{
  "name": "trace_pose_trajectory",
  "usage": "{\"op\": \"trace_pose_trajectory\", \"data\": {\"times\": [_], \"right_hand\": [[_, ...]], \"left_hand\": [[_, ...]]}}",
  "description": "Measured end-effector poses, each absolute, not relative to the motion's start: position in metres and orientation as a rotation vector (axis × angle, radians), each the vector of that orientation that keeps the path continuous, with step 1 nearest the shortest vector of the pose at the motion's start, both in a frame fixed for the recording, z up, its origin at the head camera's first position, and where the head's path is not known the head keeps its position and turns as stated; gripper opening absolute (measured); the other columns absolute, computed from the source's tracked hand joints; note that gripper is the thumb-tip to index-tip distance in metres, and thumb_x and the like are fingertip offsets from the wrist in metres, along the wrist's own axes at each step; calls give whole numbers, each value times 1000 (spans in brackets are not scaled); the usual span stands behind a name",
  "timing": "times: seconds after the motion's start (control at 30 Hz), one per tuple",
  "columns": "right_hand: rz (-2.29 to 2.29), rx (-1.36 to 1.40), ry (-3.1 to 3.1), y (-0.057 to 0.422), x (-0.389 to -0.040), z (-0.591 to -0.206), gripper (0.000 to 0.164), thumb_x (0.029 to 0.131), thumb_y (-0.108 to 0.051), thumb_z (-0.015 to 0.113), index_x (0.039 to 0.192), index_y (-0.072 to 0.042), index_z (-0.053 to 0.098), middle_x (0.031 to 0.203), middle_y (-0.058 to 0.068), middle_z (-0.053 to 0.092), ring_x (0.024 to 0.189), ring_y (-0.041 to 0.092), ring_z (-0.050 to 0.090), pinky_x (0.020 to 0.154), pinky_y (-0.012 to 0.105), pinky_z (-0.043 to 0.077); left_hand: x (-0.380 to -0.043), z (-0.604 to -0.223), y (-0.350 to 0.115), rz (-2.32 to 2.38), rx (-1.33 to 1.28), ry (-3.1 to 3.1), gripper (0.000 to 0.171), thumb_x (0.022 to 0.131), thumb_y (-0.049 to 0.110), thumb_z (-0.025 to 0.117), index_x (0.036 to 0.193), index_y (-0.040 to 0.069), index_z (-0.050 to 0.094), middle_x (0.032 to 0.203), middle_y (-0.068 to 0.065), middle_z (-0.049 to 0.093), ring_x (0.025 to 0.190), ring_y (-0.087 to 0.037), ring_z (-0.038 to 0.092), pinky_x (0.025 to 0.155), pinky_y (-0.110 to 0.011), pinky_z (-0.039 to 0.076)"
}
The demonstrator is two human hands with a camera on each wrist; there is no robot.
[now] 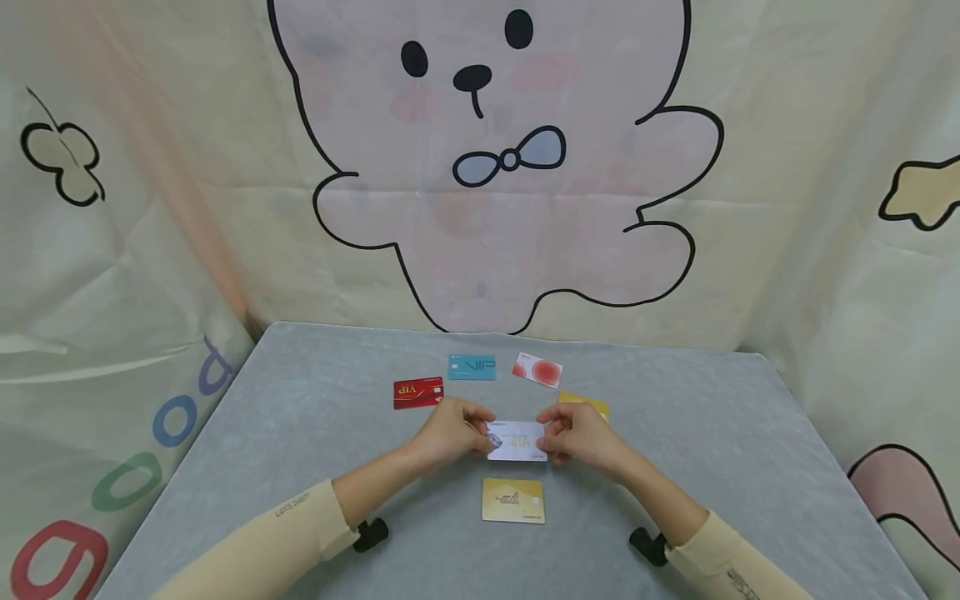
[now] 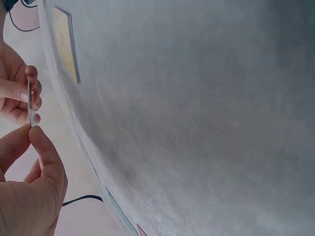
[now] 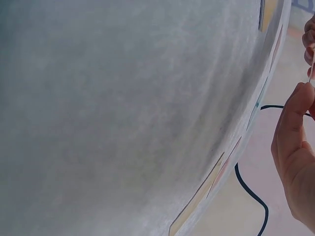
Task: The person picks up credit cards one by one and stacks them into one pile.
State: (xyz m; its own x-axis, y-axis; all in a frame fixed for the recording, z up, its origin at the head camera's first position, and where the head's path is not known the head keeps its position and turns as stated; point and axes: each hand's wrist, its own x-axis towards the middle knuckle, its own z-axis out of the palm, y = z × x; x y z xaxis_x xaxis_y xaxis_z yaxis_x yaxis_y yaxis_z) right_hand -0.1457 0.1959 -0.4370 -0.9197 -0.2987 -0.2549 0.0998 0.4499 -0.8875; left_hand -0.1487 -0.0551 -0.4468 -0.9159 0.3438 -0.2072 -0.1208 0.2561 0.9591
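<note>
A white card with gold VIP lettering (image 1: 519, 441) is held above the table by both hands. At its left edge, the left hand (image 1: 455, 430) pinches it between thumb and finger. The right hand (image 1: 581, 433) pinches the opposite edge. Seen edge-on in the left wrist view, the card (image 2: 30, 101) spans from the left hand (image 2: 37, 187) to the right hand. On the table, nearer the body, lies a yellow card (image 1: 513, 501); in the left wrist view it looks like a small stack (image 2: 65, 43).
Beyond the hands lie a red VIP card (image 1: 418, 392), a blue VIP card (image 1: 472, 367), a white card with pink-red circles (image 1: 537, 369) and another yellow card (image 1: 588, 404), partly covered by the right hand. A grey cloth covers the table (image 1: 300, 400); printed curtains surround it.
</note>
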Motion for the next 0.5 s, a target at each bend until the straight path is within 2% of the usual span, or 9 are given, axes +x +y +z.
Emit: {"op": "trace_pose_trajectory", "data": {"times": [0.27,0.5], "right_hand": [[-1467,-204,2301,201,-140,-439,36,90,-2,80,120,10,65,81,9,63,68,20,65,63,33,61],[-1480,-206,2254,203,-133,-440,35,91,-3,78,120,10,64,82,9,64,64,18,65,62,31,60]], "left_hand": [[-142,-446,-54,1688,186,2146,34,84,-4,82,118,-4,75,83,-11,66,74,-19,65,70,-29,60],[-136,-445,-54,1677,186,2138,36,85,-1,83,120,-5,74,83,-12,66,76,-20,68,70,-29,60]]}}
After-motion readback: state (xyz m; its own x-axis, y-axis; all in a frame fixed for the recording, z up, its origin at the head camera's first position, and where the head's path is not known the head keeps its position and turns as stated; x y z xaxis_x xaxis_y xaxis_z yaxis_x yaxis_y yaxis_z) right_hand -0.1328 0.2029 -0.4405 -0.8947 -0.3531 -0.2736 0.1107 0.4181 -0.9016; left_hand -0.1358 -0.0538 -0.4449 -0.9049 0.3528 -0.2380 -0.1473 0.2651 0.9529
